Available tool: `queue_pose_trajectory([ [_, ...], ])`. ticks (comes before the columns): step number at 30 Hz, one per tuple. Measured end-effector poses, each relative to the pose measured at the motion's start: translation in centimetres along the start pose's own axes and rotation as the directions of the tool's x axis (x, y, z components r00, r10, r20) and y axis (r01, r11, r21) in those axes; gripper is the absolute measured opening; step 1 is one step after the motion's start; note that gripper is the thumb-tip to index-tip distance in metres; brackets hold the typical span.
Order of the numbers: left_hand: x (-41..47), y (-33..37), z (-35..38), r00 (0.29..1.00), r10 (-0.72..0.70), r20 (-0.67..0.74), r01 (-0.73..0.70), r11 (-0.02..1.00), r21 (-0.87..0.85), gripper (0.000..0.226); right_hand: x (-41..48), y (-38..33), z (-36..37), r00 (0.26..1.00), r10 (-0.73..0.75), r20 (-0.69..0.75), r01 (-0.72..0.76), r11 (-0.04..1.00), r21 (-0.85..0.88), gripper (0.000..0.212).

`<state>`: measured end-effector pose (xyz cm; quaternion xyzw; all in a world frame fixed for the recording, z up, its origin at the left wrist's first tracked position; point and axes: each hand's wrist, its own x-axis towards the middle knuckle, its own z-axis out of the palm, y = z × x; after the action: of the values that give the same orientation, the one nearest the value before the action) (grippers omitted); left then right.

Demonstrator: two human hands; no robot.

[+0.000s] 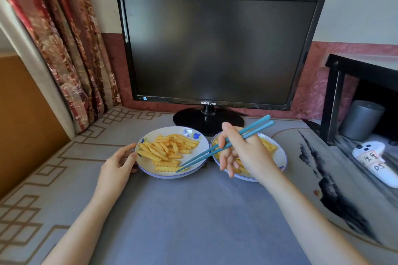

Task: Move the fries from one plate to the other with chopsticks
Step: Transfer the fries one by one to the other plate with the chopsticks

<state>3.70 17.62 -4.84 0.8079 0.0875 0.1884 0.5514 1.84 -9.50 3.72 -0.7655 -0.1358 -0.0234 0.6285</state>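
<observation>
Two flower-rimmed plates sit side by side just in front of Samsung monitor (215, 49) base. Left plate (148, 166) heaped with crinkle-cut fries (165, 150); right plate (280, 157) holds fewer, partly hidden. Right hand (243, 153) pinches blue chopsticks (200, 157), tips down at a fry on left plate's edge farthest from monitor. Left hand (118, 163) grips left plate's outer rim, thumb on top.

Risk: ridged fry slips from smooth tips mid-crossing and drops onto grey mat (193, 211). Likely cause: weak or off-centre pinch.
</observation>
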Motion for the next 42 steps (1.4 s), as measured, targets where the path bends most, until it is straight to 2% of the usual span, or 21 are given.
queue_pose_trajectory([
  [9, -0.2, 0.3, 0.0, 1.000, -0.001, -0.012, 0.001, 1.000, -0.001, 0.029, -0.1, 0.5, 0.2, 0.986, 0.035, -0.163, -0.024, 0.997, 0.073, 0.048],
  [15, -0.3, 0.6, 0.1, 1.000, -0.007, -0.017, 0.007, 1.000, -0.008, 0.030, -1.1, -0.7, -2.0, 0.954, -0.018, -0.301, 0.053, 0.992, 0.111, 0.048],
  [20, -0.4, 0.7, 0.1, 1.000, -0.008, -0.020, 0.008, 1.000, 0.003, 0.029, -2.5, -1.0, -6.1, 0.837, -0.127, -0.532, 0.180, 0.982, 0.049, 0.045],
  [24, -0.6, 1.0, 0.0, 1.000, -0.001, -0.022, 0.001, 1.000, 0.006, 0.028, -4.0, -0.2, -9.3, 0.745, -0.145, -0.651, 0.184, 0.983, -0.007, 0.044],
  [28, -0.5, 0.7, 0.1, 1.000, -0.007, -0.022, 0.007, 1.000, 0.009, 0.029, -5.0, 1.1, -11.1, 0.713, -0.120, -0.691, 0.128, 0.991, -0.040, 0.044],
  [34, -0.4, 0.6, 0.1, 1.000, -0.009, -0.024, 0.009, 1.000, 0.012, 0.029, -5.6, 2.0, -11.6, 0.752, -0.069, -0.655, 0.054, 0.998, -0.043, 0.044],
  [42, -0.4, 0.7, 0.1, 1.000, 0.015, -0.026, -0.015, 1.000, 0.025, 0.029, -4.9, 0.2, -10.7, 0.768, -0.158, -0.620, 0.161, 0.986, -0.051, 0.043],
])
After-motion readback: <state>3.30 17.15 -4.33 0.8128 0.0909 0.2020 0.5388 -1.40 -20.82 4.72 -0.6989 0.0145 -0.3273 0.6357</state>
